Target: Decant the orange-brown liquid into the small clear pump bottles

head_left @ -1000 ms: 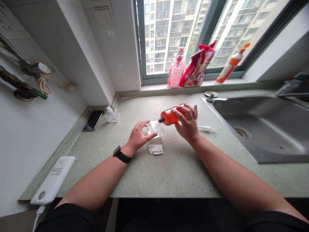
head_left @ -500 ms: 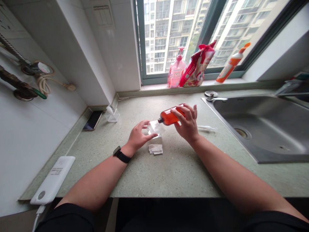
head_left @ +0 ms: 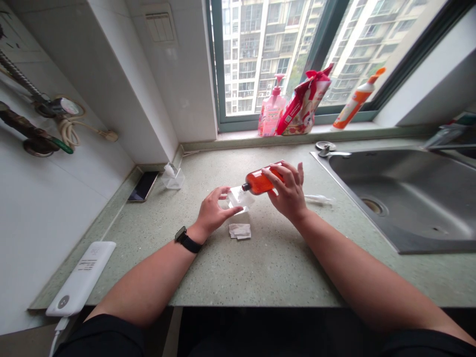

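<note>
My left hand point(head_left: 213, 210) is closed around the near and left sides of a small clear plastic box point(head_left: 241, 198) on the counter. In my right hand point(head_left: 292, 193) is an orange-red see-through bottle point(head_left: 259, 182), lying almost level with its black neck tipped down to the left. The neck is at the box's upper right edge. Whether liquid runs from it is hard to make out. Just in front of the box lies a folded white tissue point(head_left: 240, 231). A thin clear-wrapped item point(head_left: 319, 199) lies right of my right hand.
A second clear box point(head_left: 173, 177) with something white in it stands at the left back, beside a phone point(head_left: 143, 186). A white power bank point(head_left: 82, 277) lies at the left edge. The steel sink point(head_left: 394, 240) is at the right. A pink pump bottle point(head_left: 272, 115) stands on the windowsill.
The bottle's neck has shifted very slightly left, further over the box. Both hands keep their hold, and the rest of the counter looks the same.
</note>
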